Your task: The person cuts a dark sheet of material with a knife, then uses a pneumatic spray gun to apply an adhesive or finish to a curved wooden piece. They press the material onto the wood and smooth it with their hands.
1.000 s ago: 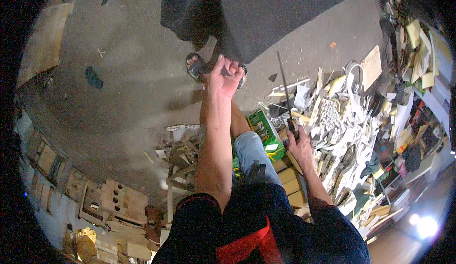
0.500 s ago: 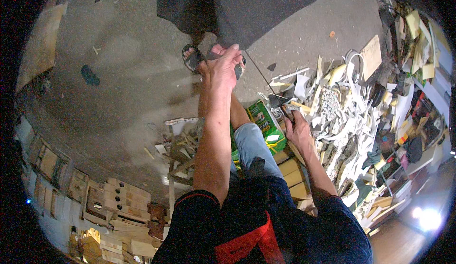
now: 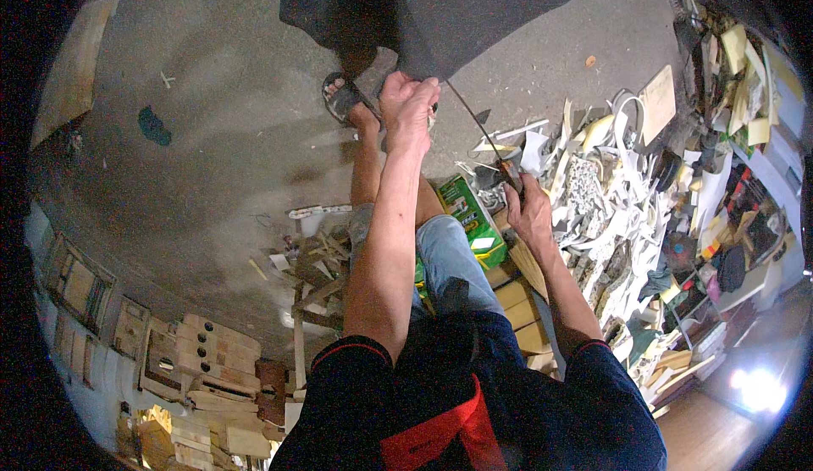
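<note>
My left hand (image 3: 409, 102) is closed at the lower edge of a large dark grey sheet (image 3: 508, 9), above my sandalled foot (image 3: 339, 94); what its fingers hold I cannot make out. My right hand (image 3: 529, 213) grips the handle of a long, thin-bladed tool (image 3: 474, 119), lower and to the right. The blade runs diagonally up to my left hand, where its tip lies against or beside the fingers. A green printed pack (image 3: 466, 221) lies under and beside my jeans-clad knee (image 3: 453, 263).
A large heap of white and yellow scraps (image 3: 610, 217) spreads along the right, with a pale board (image 3: 656, 102) at its top. Concrete floor (image 3: 203, 174) shows at left. Wooden blocks (image 3: 216, 357) are stacked at lower left, and wood offcuts (image 3: 309, 263) lie by my legs.
My left hand has moved upward and turned over. My right hand has moved up with the tool, whose blade has swung left from standing apart to meet my left hand.
</note>
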`<state>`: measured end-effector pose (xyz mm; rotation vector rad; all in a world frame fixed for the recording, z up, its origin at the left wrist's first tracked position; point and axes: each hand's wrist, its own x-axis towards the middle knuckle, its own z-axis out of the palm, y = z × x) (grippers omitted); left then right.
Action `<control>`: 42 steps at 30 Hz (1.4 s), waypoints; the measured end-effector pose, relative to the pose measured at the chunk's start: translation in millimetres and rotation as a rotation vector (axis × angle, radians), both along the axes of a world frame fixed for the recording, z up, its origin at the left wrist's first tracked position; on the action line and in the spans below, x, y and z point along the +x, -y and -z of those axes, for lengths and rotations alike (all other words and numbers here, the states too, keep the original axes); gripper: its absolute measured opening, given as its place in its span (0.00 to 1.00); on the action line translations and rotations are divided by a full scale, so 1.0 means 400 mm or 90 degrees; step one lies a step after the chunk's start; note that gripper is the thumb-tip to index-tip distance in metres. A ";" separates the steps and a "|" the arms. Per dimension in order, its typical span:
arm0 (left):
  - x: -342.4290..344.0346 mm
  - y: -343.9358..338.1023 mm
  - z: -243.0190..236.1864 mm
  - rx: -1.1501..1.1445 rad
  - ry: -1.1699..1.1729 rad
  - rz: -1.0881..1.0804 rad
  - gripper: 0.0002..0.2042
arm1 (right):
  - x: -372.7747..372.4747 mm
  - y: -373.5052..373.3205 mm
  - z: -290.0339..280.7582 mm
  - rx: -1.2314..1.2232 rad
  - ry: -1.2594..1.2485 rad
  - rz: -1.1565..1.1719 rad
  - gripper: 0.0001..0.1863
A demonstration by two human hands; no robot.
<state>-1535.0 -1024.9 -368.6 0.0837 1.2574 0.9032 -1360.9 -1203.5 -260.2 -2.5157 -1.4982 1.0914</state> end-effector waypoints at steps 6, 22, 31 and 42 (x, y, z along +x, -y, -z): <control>0.001 0.006 0.006 0.005 0.000 -0.017 0.13 | -0.017 -0.024 -0.001 -0.012 0.007 0.014 0.13; -0.015 0.016 0.004 0.015 -0.011 -0.004 0.16 | -0.130 -0.127 -0.018 -0.028 0.004 0.069 0.13; -0.046 0.011 0.029 0.063 -0.025 0.049 0.16 | -0.193 -0.196 -0.025 -0.014 0.003 0.098 0.13; -0.128 -0.018 -0.002 0.035 -0.094 0.183 0.15 | -0.263 -0.291 -0.031 0.034 0.028 0.110 0.13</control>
